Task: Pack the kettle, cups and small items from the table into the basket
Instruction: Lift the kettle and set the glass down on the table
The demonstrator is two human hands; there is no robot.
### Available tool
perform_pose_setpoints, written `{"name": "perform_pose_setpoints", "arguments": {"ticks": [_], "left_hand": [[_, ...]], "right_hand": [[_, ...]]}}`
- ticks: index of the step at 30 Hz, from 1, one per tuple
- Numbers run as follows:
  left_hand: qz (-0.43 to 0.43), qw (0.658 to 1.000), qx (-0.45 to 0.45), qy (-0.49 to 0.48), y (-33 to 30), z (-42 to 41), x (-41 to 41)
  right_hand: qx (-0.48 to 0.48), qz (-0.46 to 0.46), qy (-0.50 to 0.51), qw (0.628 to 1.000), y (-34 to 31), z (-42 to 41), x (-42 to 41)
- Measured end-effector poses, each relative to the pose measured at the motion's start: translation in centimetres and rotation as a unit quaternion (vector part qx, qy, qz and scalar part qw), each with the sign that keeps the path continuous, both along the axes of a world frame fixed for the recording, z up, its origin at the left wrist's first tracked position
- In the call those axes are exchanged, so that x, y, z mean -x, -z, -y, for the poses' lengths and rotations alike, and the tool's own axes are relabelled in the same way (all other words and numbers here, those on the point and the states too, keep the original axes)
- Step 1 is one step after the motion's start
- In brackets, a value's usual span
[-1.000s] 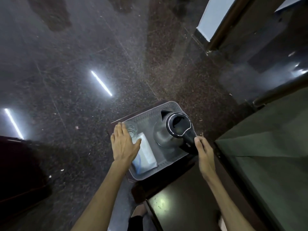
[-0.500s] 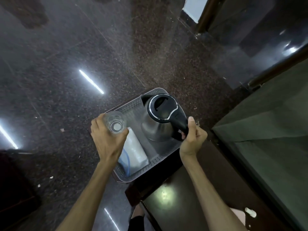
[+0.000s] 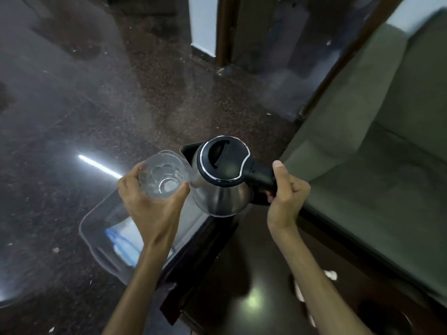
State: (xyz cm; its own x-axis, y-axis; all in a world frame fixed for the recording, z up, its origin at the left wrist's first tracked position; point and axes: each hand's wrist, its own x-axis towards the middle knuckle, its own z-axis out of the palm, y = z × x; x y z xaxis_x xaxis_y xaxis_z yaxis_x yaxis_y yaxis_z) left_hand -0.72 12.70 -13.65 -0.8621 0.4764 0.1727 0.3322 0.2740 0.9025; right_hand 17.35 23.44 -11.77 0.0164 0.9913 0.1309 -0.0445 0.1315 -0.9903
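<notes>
My right hand [image 3: 285, 197] grips the black handle of a steel kettle [image 3: 222, 189] with a black lid, held up in the air above the basket's far end. A clear glass cup [image 3: 162, 176] is held upright in my left hand [image 3: 152, 209], right beside the kettle's spout. Below both, the grey plastic basket [image 3: 96, 250] sits on the floor against the dark table [image 3: 242, 274]. A white and blue packet [image 3: 123, 243] lies inside it, partly hidden by my left forearm.
A green sofa [image 3: 375, 141] stands to the right of the table. Small white items [image 3: 330, 274] lie on the table near my right arm. Dark polished floor [image 3: 72, 117] spreads to the left and ahead, with a door frame [image 3: 222, 32] at the top.
Both hands have lifted their objects out of the basket: the kettle and the glass cup rose up and toward the camera. The view tilted upward.
</notes>
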Motion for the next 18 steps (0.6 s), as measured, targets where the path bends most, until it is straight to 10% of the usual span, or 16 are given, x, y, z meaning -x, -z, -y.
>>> {"name": "perform_pose_setpoints", "arguments": {"ticks": [18], "left_hand": [[0.038,0.960,0.030,0.277,1.6,-2.9,-34.9]], "right_hand": [[0.009,0.149,0.184,0.972,-3.6,5.5,-39.5]]}}
